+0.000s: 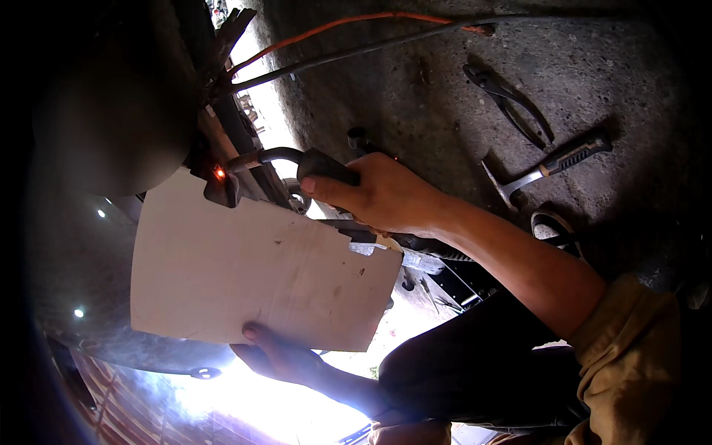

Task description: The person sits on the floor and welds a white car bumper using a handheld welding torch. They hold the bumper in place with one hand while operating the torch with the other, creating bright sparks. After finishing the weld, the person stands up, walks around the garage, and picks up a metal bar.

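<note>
1. The right hand (386, 194) was closed around the dark handle of a welding electrode holder (297, 159), fingers wrapped fully with the thumb lying along the top.
2. The holder's curved metal neck ran from that hand toward a glowing orange weld point (219, 173), which sat at the upper left corner of the board.
3. The left hand (278, 356) gripped the lower edge of the board (252, 271), thumb on the near face and the remaining fingers hidden behind it.
4. The board was a flat, pale, matte sheet, probably cardboard or thin plywood, with a notch cut at its right edge and a few small dark specks. It stood between the head camera and the weld point.
5. Judged for good practice: the board should remain between the eyes and the glow, its top edge just clearing the electrode tip, while the right hand holds a steady angle and a short arc.
6. The metalwork above the board was dark and rusted; its exact form could not be told.
7. To the right of the board, on the rough grey concrete floor (445, 81), lay a pair of pliers (508, 104) and a hammer (549, 169) with a black ribbed grip and a bright metal shaft, well apart from both hands.
8. An orange cable (334, 26) and a dark cable (356, 53) ran across the floor above the board.
</note>
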Demonstrator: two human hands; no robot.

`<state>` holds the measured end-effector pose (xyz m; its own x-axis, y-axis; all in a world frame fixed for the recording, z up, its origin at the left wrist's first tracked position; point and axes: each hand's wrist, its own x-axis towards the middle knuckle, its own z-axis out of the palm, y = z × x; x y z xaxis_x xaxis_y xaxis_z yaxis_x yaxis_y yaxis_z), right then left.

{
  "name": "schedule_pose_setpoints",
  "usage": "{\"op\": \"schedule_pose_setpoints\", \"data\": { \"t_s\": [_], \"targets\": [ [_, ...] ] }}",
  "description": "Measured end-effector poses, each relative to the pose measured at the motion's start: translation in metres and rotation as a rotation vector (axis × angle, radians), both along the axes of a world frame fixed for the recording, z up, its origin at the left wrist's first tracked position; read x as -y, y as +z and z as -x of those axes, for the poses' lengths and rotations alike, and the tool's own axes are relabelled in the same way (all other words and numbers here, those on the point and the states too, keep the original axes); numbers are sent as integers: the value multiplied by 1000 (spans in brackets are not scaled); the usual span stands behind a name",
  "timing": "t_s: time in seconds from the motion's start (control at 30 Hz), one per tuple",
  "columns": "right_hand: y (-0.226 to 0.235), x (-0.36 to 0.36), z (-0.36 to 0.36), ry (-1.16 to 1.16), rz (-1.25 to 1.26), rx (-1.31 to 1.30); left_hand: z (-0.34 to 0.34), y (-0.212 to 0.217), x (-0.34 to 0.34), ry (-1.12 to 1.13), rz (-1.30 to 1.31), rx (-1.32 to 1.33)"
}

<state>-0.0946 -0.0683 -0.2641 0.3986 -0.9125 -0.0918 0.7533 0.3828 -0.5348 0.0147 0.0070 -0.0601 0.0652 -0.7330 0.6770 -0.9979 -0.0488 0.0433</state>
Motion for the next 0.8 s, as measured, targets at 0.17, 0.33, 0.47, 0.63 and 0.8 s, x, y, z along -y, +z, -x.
{"op": "schedule_pose_setpoints", "data": {
  "t_s": [0.17, 0.33, 0.47, 0.63, 0.8],
  "targets": [
    [-1, 1, 0, 22, -9, 8, 2, -1, -1, 24, -3, -7],
    [0, 2, -3, 9, -7, 17, 3, -4, 1, 14, 5, -7],
    [-1, 4, -6, 23, 8, 33, 5, -5, 1, -18, -38, -19],
    [2, 4, -3, 59, 20, 37, 5, -5, 2, 16, -75, 17],
    [0, 3, -1, 0, -6, 68, 2, -4, 4, 12, -117, 21]
  ]
}}
